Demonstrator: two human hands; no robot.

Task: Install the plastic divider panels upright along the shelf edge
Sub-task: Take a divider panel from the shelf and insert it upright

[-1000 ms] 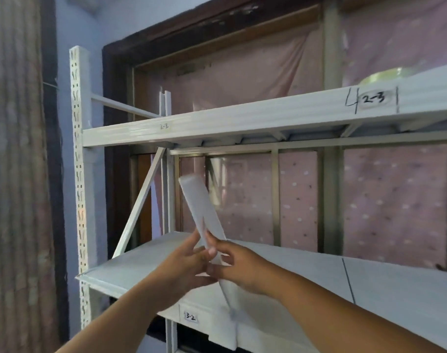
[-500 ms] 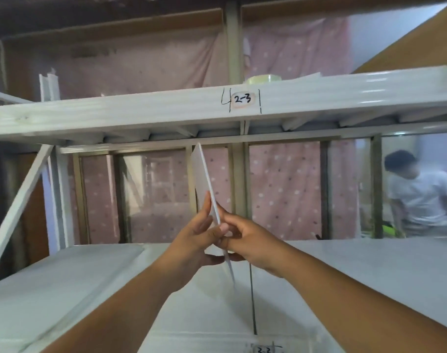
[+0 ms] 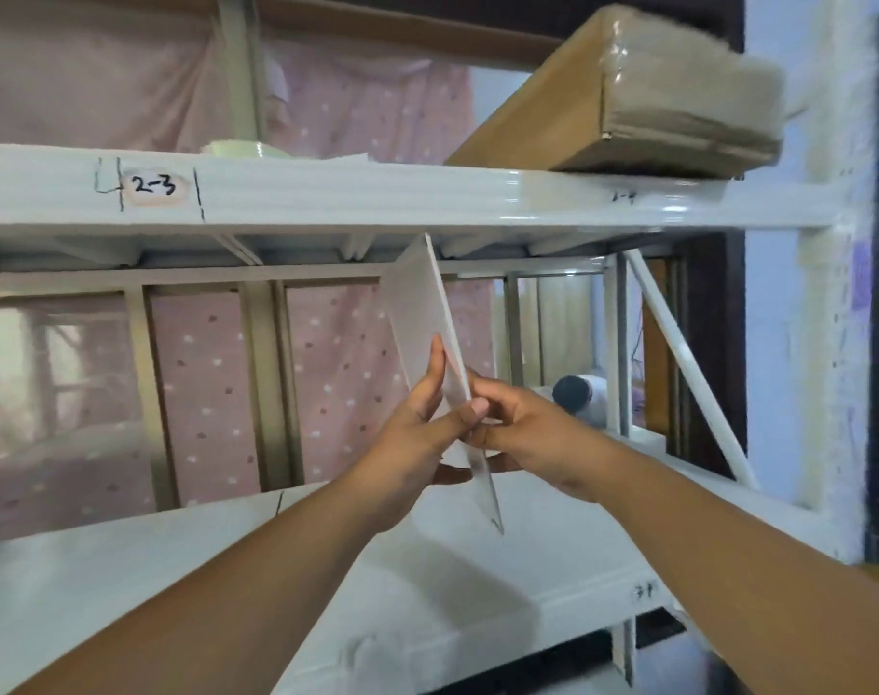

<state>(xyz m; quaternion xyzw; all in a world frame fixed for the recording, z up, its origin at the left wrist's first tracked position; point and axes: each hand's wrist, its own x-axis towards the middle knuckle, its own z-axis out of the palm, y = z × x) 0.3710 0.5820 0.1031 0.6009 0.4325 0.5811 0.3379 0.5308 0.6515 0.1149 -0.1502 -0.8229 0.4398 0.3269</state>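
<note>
near: my left hand [image 3: 417, 428] and right hand [image 3: 522, 428] both pinch the white panel [image 3: 422, 313], held tilted above the lower shelf [image 3: 126, 569], not standing yet | risk: thin panel may bend or slip if I push crooked | far: top shelf [image 3: 427, 198] with a box [image 3: 628, 92]

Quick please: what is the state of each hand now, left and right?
Left hand: closed on the white plastic divider panel.
Right hand: closed on the same panel.
</note>
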